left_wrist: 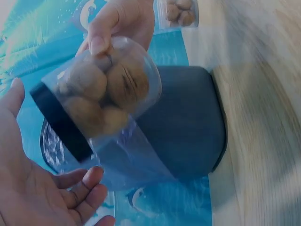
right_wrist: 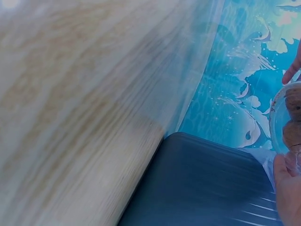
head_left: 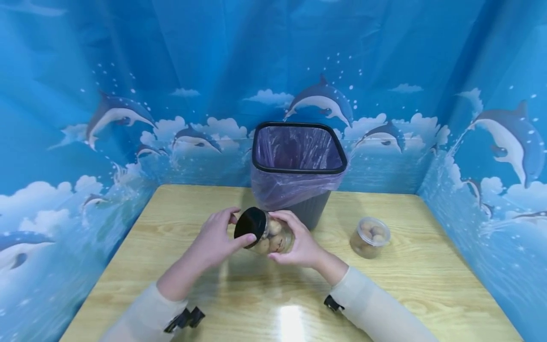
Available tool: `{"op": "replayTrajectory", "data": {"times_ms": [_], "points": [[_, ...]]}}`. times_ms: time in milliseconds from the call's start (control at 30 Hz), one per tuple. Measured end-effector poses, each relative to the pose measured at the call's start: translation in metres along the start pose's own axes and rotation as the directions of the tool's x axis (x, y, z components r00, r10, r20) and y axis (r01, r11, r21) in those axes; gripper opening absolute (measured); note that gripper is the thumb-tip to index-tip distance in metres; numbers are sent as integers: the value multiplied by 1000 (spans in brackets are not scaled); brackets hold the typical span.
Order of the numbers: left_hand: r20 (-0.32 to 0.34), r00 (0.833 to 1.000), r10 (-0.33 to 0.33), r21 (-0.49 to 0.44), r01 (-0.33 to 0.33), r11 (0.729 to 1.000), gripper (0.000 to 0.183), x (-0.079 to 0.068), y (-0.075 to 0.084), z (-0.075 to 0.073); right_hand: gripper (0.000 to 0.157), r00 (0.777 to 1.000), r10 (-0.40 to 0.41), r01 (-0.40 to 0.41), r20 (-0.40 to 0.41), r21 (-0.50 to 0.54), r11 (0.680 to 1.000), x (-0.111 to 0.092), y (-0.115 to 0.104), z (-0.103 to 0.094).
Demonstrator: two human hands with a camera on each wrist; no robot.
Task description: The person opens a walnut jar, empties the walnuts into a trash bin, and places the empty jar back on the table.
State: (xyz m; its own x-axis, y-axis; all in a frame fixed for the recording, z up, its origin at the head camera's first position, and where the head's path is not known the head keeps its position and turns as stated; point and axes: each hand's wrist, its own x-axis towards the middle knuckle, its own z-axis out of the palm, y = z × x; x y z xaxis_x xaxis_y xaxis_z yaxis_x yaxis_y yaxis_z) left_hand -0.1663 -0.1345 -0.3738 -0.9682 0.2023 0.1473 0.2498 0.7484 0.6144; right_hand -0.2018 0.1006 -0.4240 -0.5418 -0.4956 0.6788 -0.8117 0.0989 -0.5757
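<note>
A: What colours does your jar (head_left: 285, 237) show?

B: Your jar is clear, with round tan-brown pieces (left_wrist: 126, 84) inside and a plain black lid (head_left: 248, 224).

A: And the bin (head_left: 317, 209)?

B: Dark grey, with a black rim (head_left: 299, 170) and a sheer purple liner (head_left: 284, 189).

A: What else surrounds you?

B: Your worktop (head_left: 183, 225) is pale yellow wood with a streaky grain. The backdrop (head_left: 239, 52) is bright blue, printed with grey-and-white dolphins (head_left: 320, 100), white clouds (head_left: 269, 97) and white dots. The small tub (head_left: 363, 250) is clear, with light brown contents (head_left: 376, 232). Your sleeves (head_left: 378, 304) are off-white, with black clips (head_left: 333, 303).
</note>
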Motion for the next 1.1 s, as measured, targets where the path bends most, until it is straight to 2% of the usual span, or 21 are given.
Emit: {"op": "replayTrajectory", "data": {"times_ms": [100, 233, 333, 433, 567, 700, 867, 1033, 1100], "points": [[14, 996, 84, -34, -83, 996, 89, 1, -5, -5, 84, 1000, -16, 16, -18, 18, 1000, 4, -13, -4], [55, 977, 204, -77, -199, 977, 91, 3, -9, -10, 83, 1000, 7, -7, -23, 19, 1000, 6, -22, -7], [101, 968, 230, -77, -223, 972, 98, 4, -9, -11, 84, 1000, 19, -19, -15, 28, 999, 3, -23, -7], [133, 964, 231, -65, -224, 972, 99, 4, -10, -11, 85, 1000, 10, -9, -12, 45, 999, 1, -22, -5], [133, 962, 237, -51, -232, 971, 96, 4, -10, -11, 84, 1000, -13, 14, -16, 56, 998, 0, -22, -3], [101, 962, 255, -35, -253, 967, 91, 5, -9, -10, 84, 999, -26, 28, -23, 61, 998, 2, -23, -3], [24, 969, 246, -7, -246, 969, 87, 3, -4, -8, 84, 999, -25, 27, -31, 60, 998, 2, -19, -2], [-50, 984, 169, 42, -167, 985, 86, -1, 6, -4, 85, 998, -39, 41, -44, 49, 998, -5, 4, 4], [-76, 990, 120, 61, -116, 991, 86, -4, 12, -3, 85, 998, -48, 50, -48, 49, 998, -3, 1, 3]]}}
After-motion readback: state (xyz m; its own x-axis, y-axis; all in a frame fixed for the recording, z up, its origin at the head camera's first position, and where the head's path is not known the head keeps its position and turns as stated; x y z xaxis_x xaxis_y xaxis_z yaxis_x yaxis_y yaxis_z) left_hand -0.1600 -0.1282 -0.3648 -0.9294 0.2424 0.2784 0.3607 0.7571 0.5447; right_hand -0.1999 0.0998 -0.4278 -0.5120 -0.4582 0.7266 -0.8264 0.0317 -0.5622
